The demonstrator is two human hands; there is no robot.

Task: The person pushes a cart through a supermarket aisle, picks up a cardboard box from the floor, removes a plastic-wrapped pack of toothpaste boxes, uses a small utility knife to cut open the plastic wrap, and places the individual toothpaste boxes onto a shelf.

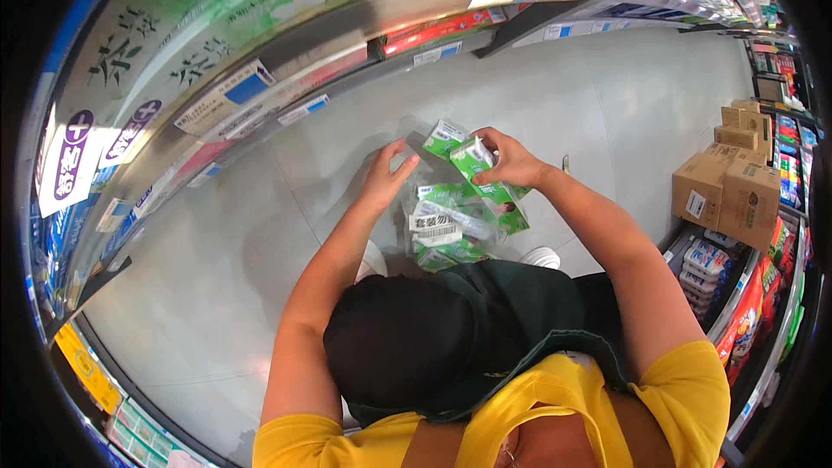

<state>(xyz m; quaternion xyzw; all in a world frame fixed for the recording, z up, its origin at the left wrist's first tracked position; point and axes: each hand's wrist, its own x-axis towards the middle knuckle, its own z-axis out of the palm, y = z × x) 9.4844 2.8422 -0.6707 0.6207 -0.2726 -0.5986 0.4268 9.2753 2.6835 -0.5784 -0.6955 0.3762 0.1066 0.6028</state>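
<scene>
In the head view my right hand (pixel 510 159) grips a green and white carton (pixel 478 166), thumb on its near side. My left hand (pixel 390 175) is raised at the left with thumb and fingers apart, beside the rim of a clear plastic bag. The bag (pixel 478 218) holds several green packs and bears a white label (pixel 434 229) with writing and a barcode. Another green and white carton (pixel 445 138) lies just behind the held one, partly covered by it. The lower edge of the bag is hidden by my dark apron.
Store shelves (pixel 312 78) with boxed goods curve along the far and left side. Brown cardboard boxes (pixel 728 188) are stacked at the right, by shelves with bottles and red packs (pixel 747 318). A white shoe (pixel 541 257) shows beside the bag.
</scene>
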